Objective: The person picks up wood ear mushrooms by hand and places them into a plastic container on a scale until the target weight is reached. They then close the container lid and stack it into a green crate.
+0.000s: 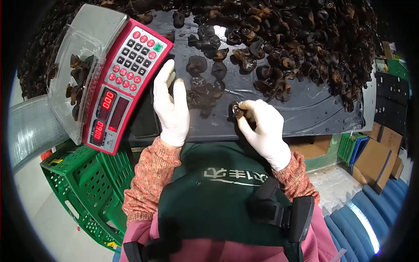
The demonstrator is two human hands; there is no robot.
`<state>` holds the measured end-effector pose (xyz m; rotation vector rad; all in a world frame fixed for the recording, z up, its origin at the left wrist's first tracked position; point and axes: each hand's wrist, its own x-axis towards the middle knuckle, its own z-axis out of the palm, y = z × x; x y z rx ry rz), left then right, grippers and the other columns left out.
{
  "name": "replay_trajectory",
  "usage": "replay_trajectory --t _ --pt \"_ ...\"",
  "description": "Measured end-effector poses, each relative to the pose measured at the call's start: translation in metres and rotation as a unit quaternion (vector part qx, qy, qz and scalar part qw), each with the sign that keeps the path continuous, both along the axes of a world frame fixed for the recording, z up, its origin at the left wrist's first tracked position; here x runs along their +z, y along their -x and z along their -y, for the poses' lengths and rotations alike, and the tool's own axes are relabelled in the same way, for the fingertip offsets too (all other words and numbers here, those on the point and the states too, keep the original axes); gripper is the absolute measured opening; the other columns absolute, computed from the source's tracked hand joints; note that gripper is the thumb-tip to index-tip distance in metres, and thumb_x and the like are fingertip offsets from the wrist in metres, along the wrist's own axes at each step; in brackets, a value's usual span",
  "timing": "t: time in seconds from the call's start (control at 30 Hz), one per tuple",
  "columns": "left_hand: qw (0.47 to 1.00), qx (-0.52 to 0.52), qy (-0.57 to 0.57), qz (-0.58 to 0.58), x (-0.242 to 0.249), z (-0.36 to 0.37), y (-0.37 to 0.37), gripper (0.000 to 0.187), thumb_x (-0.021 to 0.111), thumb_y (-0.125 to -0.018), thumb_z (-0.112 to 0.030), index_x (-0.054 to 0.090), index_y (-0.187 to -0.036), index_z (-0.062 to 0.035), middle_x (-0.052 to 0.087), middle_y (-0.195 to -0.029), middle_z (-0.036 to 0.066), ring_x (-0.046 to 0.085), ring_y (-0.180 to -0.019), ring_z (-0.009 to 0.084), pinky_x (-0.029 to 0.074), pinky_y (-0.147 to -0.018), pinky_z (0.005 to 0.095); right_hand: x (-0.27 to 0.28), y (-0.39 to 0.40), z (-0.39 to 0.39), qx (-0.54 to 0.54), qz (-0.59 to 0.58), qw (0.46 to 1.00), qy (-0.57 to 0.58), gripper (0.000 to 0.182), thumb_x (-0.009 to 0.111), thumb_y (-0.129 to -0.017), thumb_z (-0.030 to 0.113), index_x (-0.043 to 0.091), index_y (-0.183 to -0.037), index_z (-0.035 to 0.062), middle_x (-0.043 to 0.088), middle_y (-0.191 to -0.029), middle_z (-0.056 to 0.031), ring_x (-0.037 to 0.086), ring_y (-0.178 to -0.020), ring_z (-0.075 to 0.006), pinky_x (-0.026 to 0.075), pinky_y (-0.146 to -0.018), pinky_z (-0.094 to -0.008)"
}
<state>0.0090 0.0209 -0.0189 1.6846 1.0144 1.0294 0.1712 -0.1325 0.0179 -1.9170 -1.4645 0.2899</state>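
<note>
My right hand [264, 126], in a white glove, pinches a small dark wood ear mushroom [237, 109] between thumb and fingertips above the black table covering [301, 114]. Raised beside the red weighing scale [126, 83], my gloved left hand [172, 107] has its thumb apart from its straight fingers and holds nothing. Between the hands, several loose wood ear mushrooms [197, 64] lie on the covering. A clear plastic tray [65, 102] with several mushrooms inside rests on the scale's platform. Red digits [107, 100] glow on the scale's display.
A large heap of wood ear mushrooms [301, 39] spreads across the back and right of the table. Stacked clear trays [35, 126] stand at the left, above green crates [87, 183]. Cardboard boxes [371, 161] and blue rolls or bags [358, 222] are at the right.
</note>
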Motion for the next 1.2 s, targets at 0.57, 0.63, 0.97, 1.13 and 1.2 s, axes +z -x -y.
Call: replay_trajectory --t 0.57,0.63,0.97,1.13,1.2 --pt "0.977 -0.05 -0.119 -0.169 0.019 -0.011 -0.011 0.046 0.071 -0.093 -0.008 0.061 -0.137 -0.0029 0.063 -0.131 0.016 0.061 -0.119 0.0297 0.05 -0.102 0.0398 -0.006 -0.005 -0.015 -0.016 0.005 0.999 -0.032 0.052 0.08 -0.083 0.003 0.064 -0.133 0.0025 0.065 -0.08 -0.001 0.057 -0.065 -0.0156 0.048 -0.066 -0.0303" --pt "0.954 -0.073 -0.174 -0.233 0.018 -0.025 -0.015 0.032 0.073 -0.091 -0.003 0.071 -0.122 -0.007 0.065 -0.119 0.009 0.063 -0.103 0.0207 0.052 -0.091 0.0319 -0.007 -0.005 -0.013 -0.019 -0.01 0.999 -0.037 0.05 0.078 -0.084 0.001 0.065 -0.133 0.0024 0.066 -0.081 -0.0015 0.057 -0.066 -0.016 0.048 -0.066 -0.0304" --pt "0.996 -0.009 0.086 0.005 0.043 -0.017 -0.002 0.015 0.068 -0.102 -0.01 0.073 -0.112 -0.001 0.065 -0.091 -0.001 0.056 -0.081 0.0058 0.046 -0.075 0.0217 -0.012 -0.008 0.001 -0.03 -0.023 0.996 -0.086 0.043 0.074 -0.085 0.001 0.067 -0.128 0.0039 0.066 -0.081 -0.0054 0.063 -0.071 -0.0235 0.05 -0.067 -0.0352" --pt "0.977 -0.093 0.189 0.025 0.089 0.02 0.0 0.017 0.064 -0.1 -0.001 0.073 -0.114 0.0004 0.069 -0.096 0.001 0.06 -0.083 0.0065 0.049 -0.077 0.0229 0.019 0.009 0.001 -0.043 -0.441 0.895 -0.052 0.051 0.073 -0.09 0.003 0.06 -0.139 0.0029 0.071 -0.101 -0.0065 0.066 -0.082 -0.0137 0.054 -0.073 -0.0283" --pt "0.963 -0.223 0.115 -0.095 0.097 0.038 0.001 0.03 0.069 -0.094 0.003 0.069 -0.124 0.0042 0.073 -0.107 0.008 0.067 -0.097 0.0116 0.053 -0.089 0.0274 0.042 0.009 0.002 -0.017 -0.668 0.744 0.016 0.05 0.071 -0.097 0.011 0.055 -0.143 0.0004 0.069 -0.116 -0.0077 0.066 -0.089 -0.0104 0.055 -0.074 -0.024"
